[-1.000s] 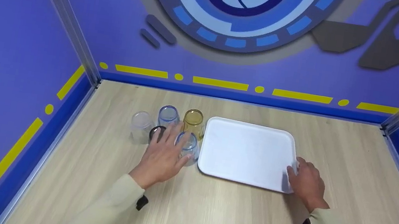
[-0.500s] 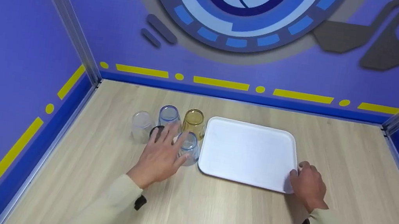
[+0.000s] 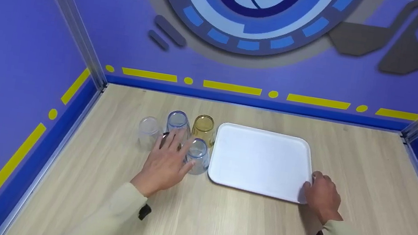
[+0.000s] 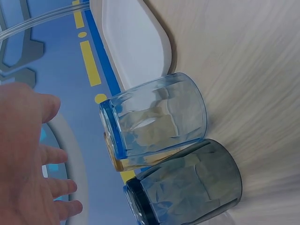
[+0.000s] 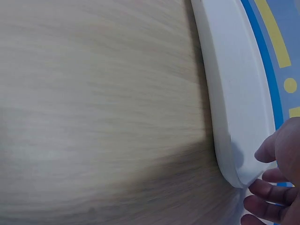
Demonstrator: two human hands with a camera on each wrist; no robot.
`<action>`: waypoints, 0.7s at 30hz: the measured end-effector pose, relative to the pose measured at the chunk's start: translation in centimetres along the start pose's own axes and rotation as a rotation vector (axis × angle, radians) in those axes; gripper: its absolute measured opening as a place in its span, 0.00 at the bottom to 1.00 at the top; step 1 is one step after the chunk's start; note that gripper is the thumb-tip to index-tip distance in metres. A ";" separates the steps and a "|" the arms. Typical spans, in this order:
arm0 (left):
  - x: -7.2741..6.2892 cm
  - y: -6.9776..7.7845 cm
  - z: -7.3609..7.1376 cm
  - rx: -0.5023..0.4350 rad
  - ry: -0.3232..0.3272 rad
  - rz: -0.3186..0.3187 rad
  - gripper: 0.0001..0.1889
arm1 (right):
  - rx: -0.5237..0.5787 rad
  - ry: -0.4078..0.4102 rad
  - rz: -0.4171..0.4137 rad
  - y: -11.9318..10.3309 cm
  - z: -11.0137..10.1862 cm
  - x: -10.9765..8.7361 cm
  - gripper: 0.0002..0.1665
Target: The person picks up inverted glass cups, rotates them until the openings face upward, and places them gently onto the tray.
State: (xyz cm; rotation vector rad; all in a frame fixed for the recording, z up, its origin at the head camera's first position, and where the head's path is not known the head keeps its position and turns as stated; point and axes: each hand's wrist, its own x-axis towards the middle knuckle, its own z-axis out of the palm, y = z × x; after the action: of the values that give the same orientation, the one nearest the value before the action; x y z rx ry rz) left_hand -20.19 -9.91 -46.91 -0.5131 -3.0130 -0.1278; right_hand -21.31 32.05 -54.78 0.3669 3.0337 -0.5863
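My left hand (image 3: 164, 167) hangs with spread fingers over a group of drinking glasses that stand upside down. Under its fingertips is a dark grey glass (image 4: 192, 185), mostly hidden in the head view. Beside the thumb stands a light blue glass (image 3: 198, 157). Behind these are a second blue glass (image 3: 178, 121) and an amber glass (image 3: 204, 127), with a clear glass (image 3: 148, 130) at the left. The left wrist view shows the left hand (image 4: 28, 154) apart from the glasses. My right hand (image 3: 322, 196) holds the right edge of a white tray (image 3: 260, 160), thumb over the rim, fingers outside.
The wooden table (image 3: 233, 229) ends at a purple back wall (image 3: 96, 13) with yellow marks. Side walls flank it, with metal posts (image 3: 71, 14) at the corners. The tray's left edge lies close to the blue and amber glasses.
My left hand has drawn slightly left and toward me, uncovering more of the light blue glass. The right thumb has slid outward to the tray's rim. Tray and glasses stay put.
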 end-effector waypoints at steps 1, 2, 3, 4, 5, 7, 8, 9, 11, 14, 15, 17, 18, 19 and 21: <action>0.0 0.0 0.0 -0.002 0.001 0.001 0.35 | -0.005 -0.006 -0.001 0.0 0.1 0.0 0.27; 0.0 -0.1 0.0 -0.005 0.007 0.005 0.35 | -0.012 -0.012 -0.001 0.0 0.1 0.0 0.28; -0.1 -0.2 0.0 -0.009 0.013 0.010 0.35 | -0.017 -0.019 -0.002 0.0 0.2 -0.1 0.28; -0.1 -0.3 0.0 -0.014 0.017 0.016 0.35 | -0.019 -0.025 -0.003 0.1 0.2 -0.1 0.28; -0.1 -0.3 0.0 -0.014 0.019 0.020 0.34 | -0.022 -0.030 -0.004 0.2 0.2 -0.1 0.28; -0.2 -0.5 -0.1 -0.019 0.024 0.028 0.34 | -0.025 -0.039 -0.007 0.3 0.3 -0.1 0.28; -0.2 -0.5 -0.1 -0.021 0.027 0.029 0.34 | -0.024 -0.043 -0.009 0.4 0.3 -0.1 0.28; -0.2 -0.6 -0.1 -0.021 0.027 0.029 0.34 | -0.021 -0.047 -0.009 0.5 0.3 -0.1 0.27; -0.2 -0.6 -0.2 -0.021 0.030 0.026 0.34 | -0.020 -0.053 -0.011 0.5 0.3 -0.2 0.27; -0.2 -0.5 -0.3 -0.020 0.030 0.022 0.34 | -0.018 -0.066 -0.007 0.6 0.3 -0.1 0.28; -0.2 -0.5 -0.3 -0.021 0.027 0.021 0.34 | -0.019 -0.071 -0.005 0.7 0.3 -0.1 0.28; -0.2 -0.5 -0.4 -0.025 0.021 0.020 0.34 | -0.019 -0.083 -0.004 0.8 0.2 -0.1 0.28; -0.2 -0.4 -0.4 -0.024 0.017 0.018 0.34 | -0.018 -0.088 -0.005 0.8 0.2 0.0 0.28; -0.2 -0.4 -0.4 -0.028 0.016 0.016 0.34 | -0.016 -0.093 -0.007 0.9 0.1 0.0 0.29; -0.2 -0.4 -0.4 -0.032 0.008 0.008 0.34 | -0.016 -0.104 -0.014 1.0 0.0 0.0 0.28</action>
State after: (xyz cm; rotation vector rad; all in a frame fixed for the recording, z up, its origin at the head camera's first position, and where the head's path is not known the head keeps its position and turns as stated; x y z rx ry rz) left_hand -20.14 -10.35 -46.54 -0.5262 -3.0053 -0.1777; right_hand -21.06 32.95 -55.13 0.3051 2.9425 -0.5623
